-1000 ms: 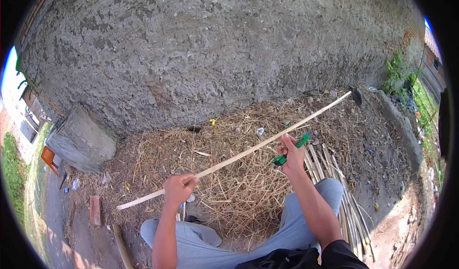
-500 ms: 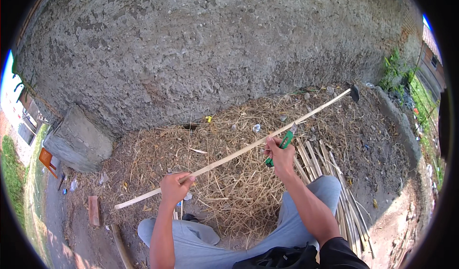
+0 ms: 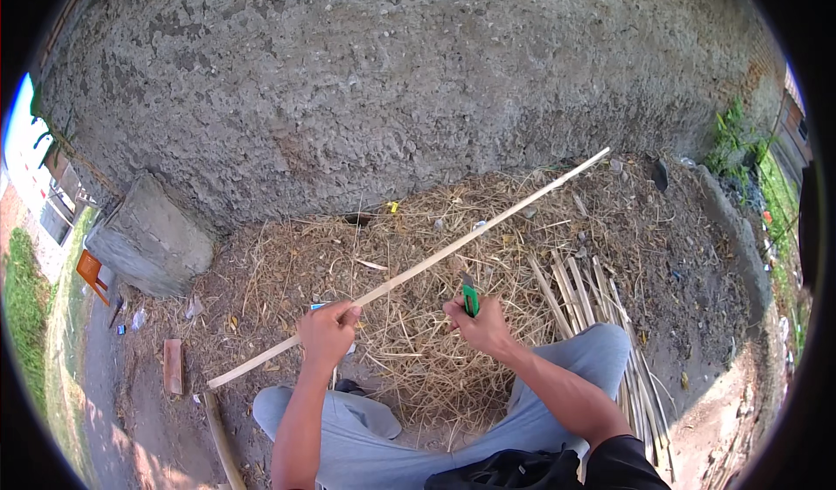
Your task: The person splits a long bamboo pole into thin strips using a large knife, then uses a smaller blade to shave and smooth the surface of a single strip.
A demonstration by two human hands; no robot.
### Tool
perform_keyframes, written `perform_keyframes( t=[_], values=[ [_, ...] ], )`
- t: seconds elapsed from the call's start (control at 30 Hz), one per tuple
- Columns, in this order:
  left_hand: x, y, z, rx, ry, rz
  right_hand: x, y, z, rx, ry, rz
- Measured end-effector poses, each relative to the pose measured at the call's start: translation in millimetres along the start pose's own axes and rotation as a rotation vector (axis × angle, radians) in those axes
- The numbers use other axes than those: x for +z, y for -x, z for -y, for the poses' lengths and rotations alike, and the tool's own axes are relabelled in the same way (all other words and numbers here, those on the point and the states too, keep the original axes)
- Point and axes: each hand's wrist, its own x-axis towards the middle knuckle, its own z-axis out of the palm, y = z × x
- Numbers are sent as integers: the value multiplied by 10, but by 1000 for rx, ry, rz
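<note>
My left hand (image 3: 327, 333) grips a long, pale strip (image 3: 440, 255), which looks like split bamboo or wood. The strip slants from the lower left up to the far right, its far end near the foot of the wall. My right hand (image 3: 486, 326) is closed around a green utility knife (image 3: 470, 300), its blade pointing up and away from me. Knife and right hand are apart from the strip, just below its middle. Dry shavings (image 3: 427, 359) cover the ground beneath both hands, between my knees.
A rough grey wall (image 3: 374, 89) rises in front. Several similar strips (image 3: 610, 307) lie beside my right knee. To the left are a concrete block (image 3: 157, 237), a brick (image 3: 173, 366), a thick pole (image 3: 221, 438) and an orange chair (image 3: 91, 272). A low kerb (image 3: 736, 237) runs at the right.
My right hand with the knife has come off the strip and moved down and left toward me. The left hand still holds the strip, whose far end has shifted slightly left.
</note>
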Motion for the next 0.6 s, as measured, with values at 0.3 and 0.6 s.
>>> perform_keyframes(
  t=[0.3, 0.6],
  values=[
    [-40, -163, 160, -94, -136, -213, 132, 187, 30, 42, 736, 621],
    [-167, -90, 35, -96, -135, -144, -187, -55, 71, -58, 465, -47]
  ],
)
